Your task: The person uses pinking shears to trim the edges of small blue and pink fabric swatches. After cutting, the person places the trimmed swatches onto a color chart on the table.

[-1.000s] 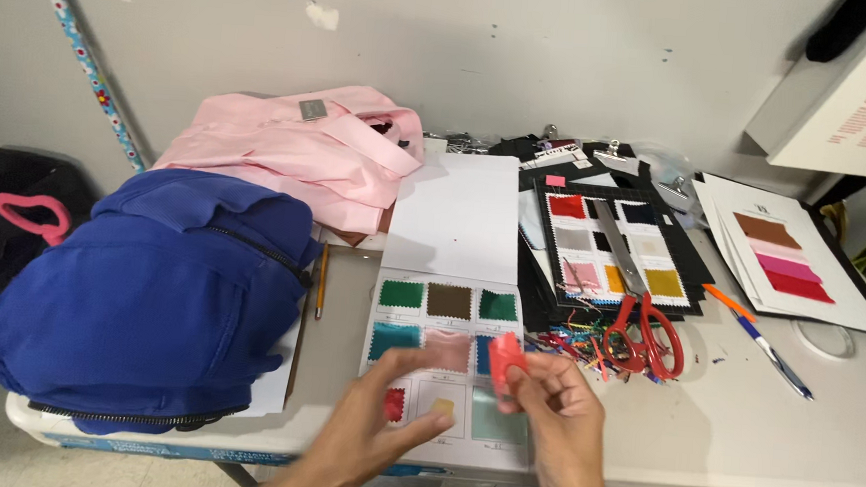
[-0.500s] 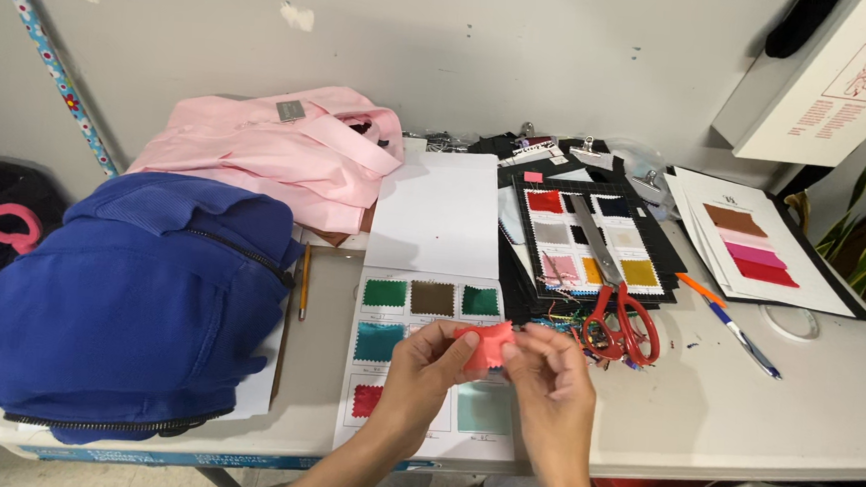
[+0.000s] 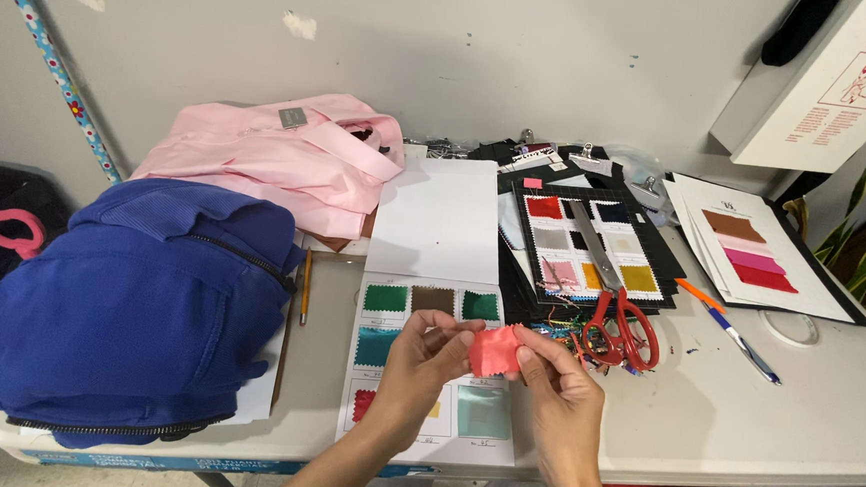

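A small coral-pink fabric swatch [image 3: 495,351] is pinched between both hands just above an open white swatch card [image 3: 431,369]. My left hand [image 3: 421,366] grips the swatch's left edge, and my right hand [image 3: 557,379] grips its right edge with thumb and fingers. The card below carries several glued fabric squares in green, brown, teal, red and pale blue, partly hidden by my hands.
A folded blue zip garment [image 3: 139,301] lies at left, a pink shirt [image 3: 278,159] behind it. Red-handled scissors [image 3: 621,320] rest on a black swatch board [image 3: 583,243]. A pencil [image 3: 305,286], a pen [image 3: 738,337], a tape roll [image 3: 791,328] and a sample sheet [image 3: 753,248] lie on the white table.
Both hands have lifted and come together on the pink swatch, moving it up over the card's middle row. The view has shifted slightly left.
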